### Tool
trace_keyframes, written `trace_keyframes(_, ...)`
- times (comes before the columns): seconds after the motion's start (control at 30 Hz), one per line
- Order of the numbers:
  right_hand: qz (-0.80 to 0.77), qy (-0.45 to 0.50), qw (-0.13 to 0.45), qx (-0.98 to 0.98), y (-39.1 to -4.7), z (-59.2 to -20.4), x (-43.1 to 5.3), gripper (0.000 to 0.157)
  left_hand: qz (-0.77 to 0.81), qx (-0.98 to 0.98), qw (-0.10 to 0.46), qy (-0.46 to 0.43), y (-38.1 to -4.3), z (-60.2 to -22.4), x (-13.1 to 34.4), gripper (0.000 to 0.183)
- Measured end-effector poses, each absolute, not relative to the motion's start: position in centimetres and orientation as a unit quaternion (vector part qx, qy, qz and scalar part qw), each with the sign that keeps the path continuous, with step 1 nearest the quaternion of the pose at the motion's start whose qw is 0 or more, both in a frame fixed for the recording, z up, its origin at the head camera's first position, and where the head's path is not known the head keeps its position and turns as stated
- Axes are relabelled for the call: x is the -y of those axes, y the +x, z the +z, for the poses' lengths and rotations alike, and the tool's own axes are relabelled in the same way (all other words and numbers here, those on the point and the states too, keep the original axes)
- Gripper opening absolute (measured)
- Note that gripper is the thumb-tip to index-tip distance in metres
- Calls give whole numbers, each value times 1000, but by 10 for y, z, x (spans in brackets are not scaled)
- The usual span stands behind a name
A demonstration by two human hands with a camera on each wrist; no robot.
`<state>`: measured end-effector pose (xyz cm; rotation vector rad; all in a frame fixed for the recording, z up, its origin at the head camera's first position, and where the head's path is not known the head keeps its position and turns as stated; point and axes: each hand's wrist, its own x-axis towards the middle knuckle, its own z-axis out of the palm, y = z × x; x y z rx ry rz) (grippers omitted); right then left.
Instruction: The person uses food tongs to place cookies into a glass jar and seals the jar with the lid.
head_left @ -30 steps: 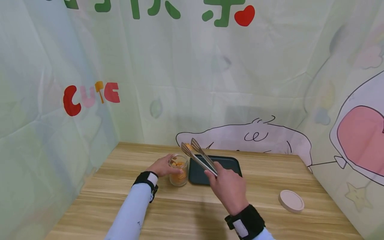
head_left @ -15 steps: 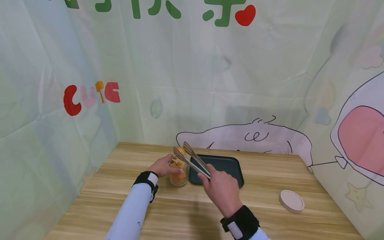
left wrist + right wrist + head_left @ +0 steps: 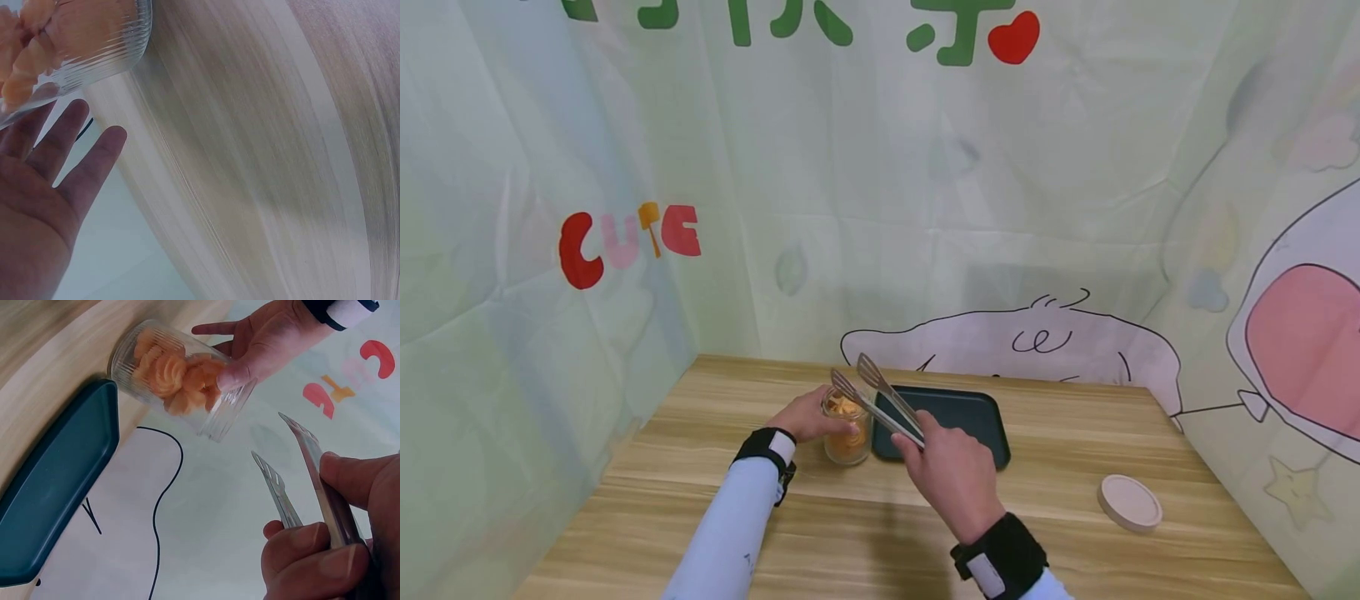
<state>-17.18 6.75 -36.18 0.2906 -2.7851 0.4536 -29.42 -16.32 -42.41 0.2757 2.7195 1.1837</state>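
My left hand [image 3: 808, 417] holds a clear ribbed glass jar [image 3: 847, 450] upright on the table, its thumb across the near side. Orange swirl-shaped cookies [image 3: 169, 374] fill part of the jar, seen through the glass in the right wrist view. My right hand [image 3: 955, 471] grips metal tongs [image 3: 324, 500], whose slotted ends stand apart above the jar's mouth with nothing between them. In the left wrist view, some fingers of the left hand [image 3: 44, 194] show spread beside the jar's ribbed wall.
A dark teal tray [image 3: 958, 417] lies just right of the jar, partly behind the right hand and tongs. Farther right, a round pale pink lid [image 3: 1130, 502] rests on the wooden table [image 3: 820, 542]. Printed cloth [image 3: 880, 192] hangs behind and at both sides.
My right hand has moved left, bringing the tongs from beside the jar to over its mouth. The orange cookie between their ends has dropped into the jar. The left hand stays put.
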Motion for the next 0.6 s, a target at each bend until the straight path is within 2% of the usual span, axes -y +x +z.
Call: trace_keyframes(0.6, 177, 94, 155, 967, -174, -359, -77, 44, 393, -912, 85, 87, -293, -423, 162, 87)
